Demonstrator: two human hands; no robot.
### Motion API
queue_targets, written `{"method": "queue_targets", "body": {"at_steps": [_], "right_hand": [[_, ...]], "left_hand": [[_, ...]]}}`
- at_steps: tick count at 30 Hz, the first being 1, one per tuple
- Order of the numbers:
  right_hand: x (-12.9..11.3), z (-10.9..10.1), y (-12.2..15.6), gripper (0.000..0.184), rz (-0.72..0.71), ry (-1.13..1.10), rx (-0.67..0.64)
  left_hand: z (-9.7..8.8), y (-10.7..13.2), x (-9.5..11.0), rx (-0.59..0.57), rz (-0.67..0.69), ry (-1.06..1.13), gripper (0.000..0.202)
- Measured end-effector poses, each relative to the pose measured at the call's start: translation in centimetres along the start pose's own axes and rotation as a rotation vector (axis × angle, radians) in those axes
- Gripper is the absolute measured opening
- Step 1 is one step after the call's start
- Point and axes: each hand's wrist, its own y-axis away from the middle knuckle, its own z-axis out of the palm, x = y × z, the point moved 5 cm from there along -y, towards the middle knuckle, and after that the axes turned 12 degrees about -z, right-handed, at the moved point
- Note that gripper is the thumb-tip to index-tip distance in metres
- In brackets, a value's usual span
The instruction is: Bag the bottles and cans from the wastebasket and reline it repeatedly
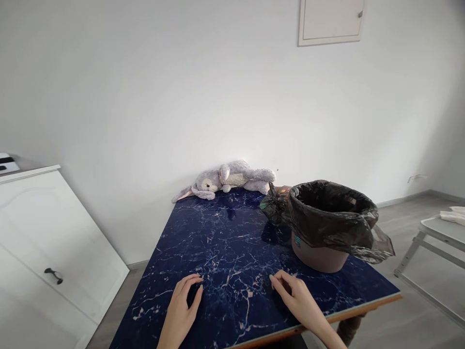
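My left hand (pixel 182 304) rests at the near side of a dark blue marble-patterned table (pixel 225 242), its thumb and fingers apart and nothing between them. Further right, my right hand (pixel 295 296) is loosely curved over the same surface, with a gap between thumb and forefinger; no object shows in it. Nearest to this hand is a brownish bin (pixel 319 256) lined with a black plastic bag (pixel 327 225), whose edge folds over the rim. A tied black bag (pixel 275 206) sits beside the bin on its left. At the far edge, a grey plush rabbit (pixel 236 178) lies on its side.
A white wall (pixel 218 97) stands directly behind the table. On the left is a white cabinet (pixel 54 252) with a dark handle. A light folding table (pixel 445 232) with pale items on it stands at the right. The table's wooden front edge (pixel 378 304) runs below my right hand.
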Motion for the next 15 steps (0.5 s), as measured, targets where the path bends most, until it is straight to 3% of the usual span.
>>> {"method": "queue_targets", "body": {"at_steps": [15], "right_hand": [[-0.47, -0.40, -0.16, 0.049, -0.062, -0.020, 0.044]], "left_hand": [[-0.74, -0.18, 0.35, -0.007, -0.014, 0.038, 0.038]]}}
